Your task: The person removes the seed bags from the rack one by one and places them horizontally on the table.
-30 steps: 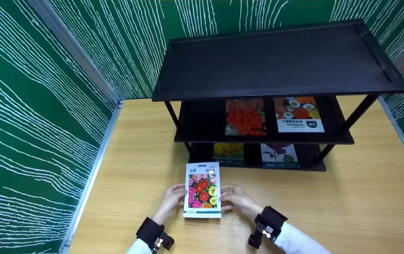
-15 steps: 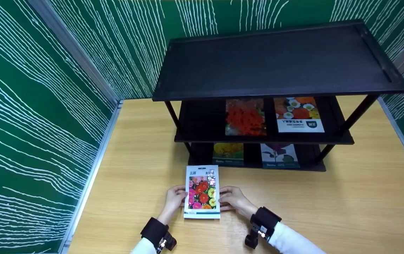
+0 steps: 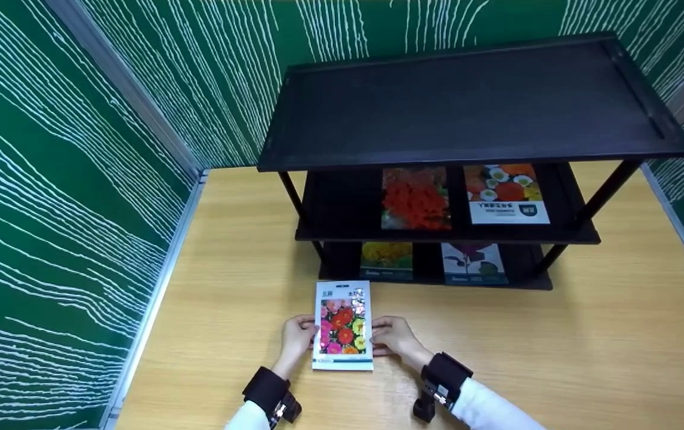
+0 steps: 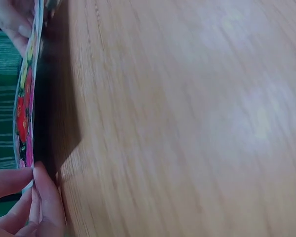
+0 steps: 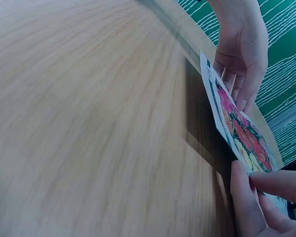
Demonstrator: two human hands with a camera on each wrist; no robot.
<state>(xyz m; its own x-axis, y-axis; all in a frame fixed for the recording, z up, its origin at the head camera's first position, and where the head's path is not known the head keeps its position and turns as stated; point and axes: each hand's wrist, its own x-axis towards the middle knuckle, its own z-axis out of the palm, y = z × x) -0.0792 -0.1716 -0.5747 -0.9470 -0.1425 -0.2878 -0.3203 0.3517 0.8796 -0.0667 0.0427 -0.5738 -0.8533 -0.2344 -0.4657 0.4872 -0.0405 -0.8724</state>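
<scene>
A white flower seed packet (image 3: 342,325) with a photo of red, pink and yellow blooms is held between both hands, in front of the black rack. My left hand (image 3: 296,337) pinches its left edge between thumb and fingers. The opposite edge is pinched by my right hand (image 3: 397,338). In the left wrist view the packet (image 4: 25,113) appears nearly edge-on, bowed slightly, with a dark shadow beside it on the wood. From the right wrist, the packet (image 5: 244,131) shows its flower face, and its near edge lies between thumb and fingers.
A black three-tier rack (image 3: 473,107) stands behind the hands. Its middle shelf bears a red-flower packet (image 3: 415,200) and an orange-and-white one (image 3: 506,194). On the bottom shelf lie a yellow-flower packet (image 3: 386,258) and a purple-flower packet (image 3: 473,263). Green walls (image 3: 49,209) enclose the wooden table (image 3: 228,251).
The packet has come down slightly and its top edge has tipped back, with both hands still gripping its sides. The wrists have moved a little closer together. The rack and its packets are unchanged.
</scene>
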